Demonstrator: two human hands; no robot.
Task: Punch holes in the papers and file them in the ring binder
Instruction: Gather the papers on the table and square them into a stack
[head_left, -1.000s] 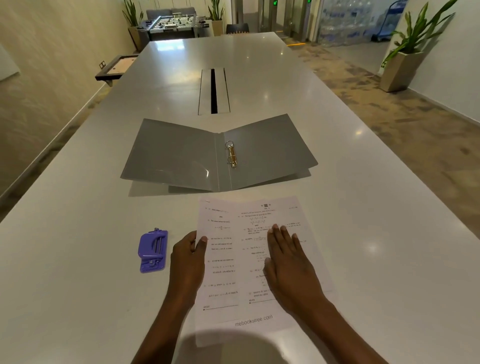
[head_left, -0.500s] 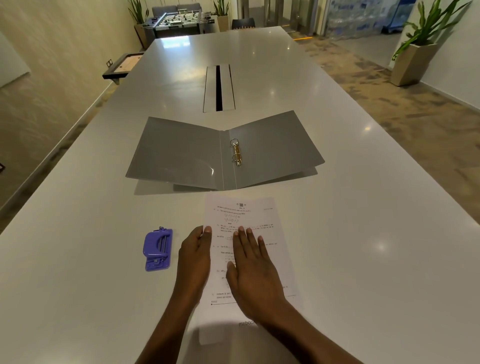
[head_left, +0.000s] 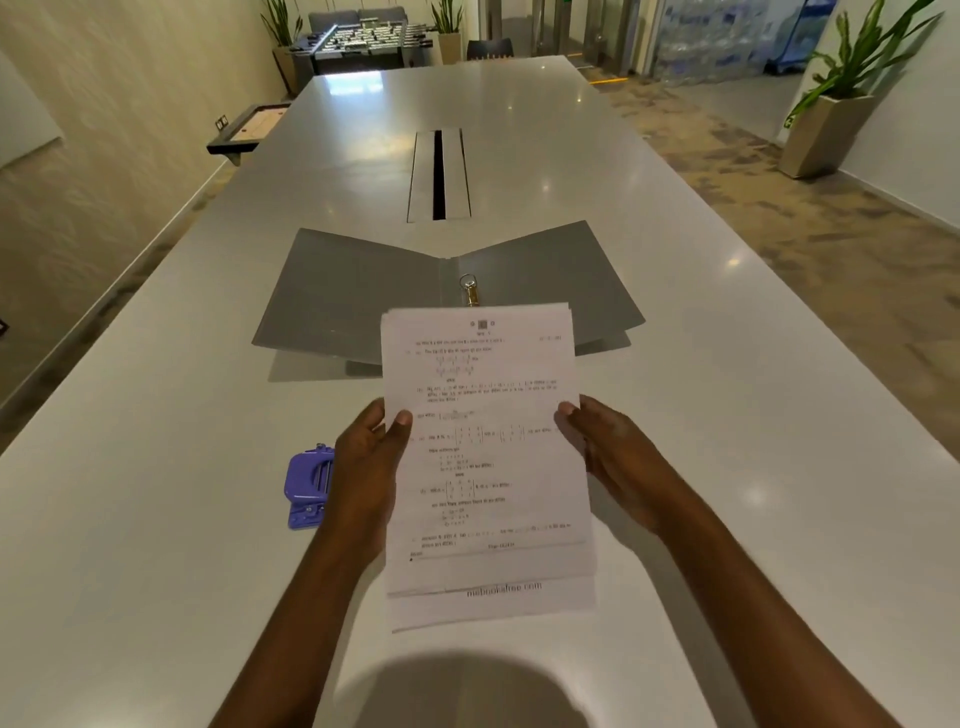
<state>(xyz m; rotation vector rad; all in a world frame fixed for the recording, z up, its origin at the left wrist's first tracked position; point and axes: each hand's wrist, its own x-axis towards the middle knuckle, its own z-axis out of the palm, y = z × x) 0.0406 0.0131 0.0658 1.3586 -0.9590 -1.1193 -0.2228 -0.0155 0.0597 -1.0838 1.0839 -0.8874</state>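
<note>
A stack of printed white papers (head_left: 483, 457) is held up off the table in front of me, its top edge covering the near part of the binder. My left hand (head_left: 371, 462) grips the stack's left edge and my right hand (head_left: 613, 457) grips its right edge. The grey ring binder (head_left: 358, 296) lies open flat beyond the papers, with its metal rings (head_left: 470, 291) upright at the spine. A purple hole punch (head_left: 307, 488) rests on the table just left of my left hand.
The long white table (head_left: 156, 519) has a cable slot (head_left: 439, 174) beyond the binder. A potted plant (head_left: 831, 119) stands on the floor at the right, and a foosball table (head_left: 363, 41) at the far end.
The papers lay spread on the table under my flat hands; they were gathered into one stack, and now both hands have lifted it by its side edges.
</note>
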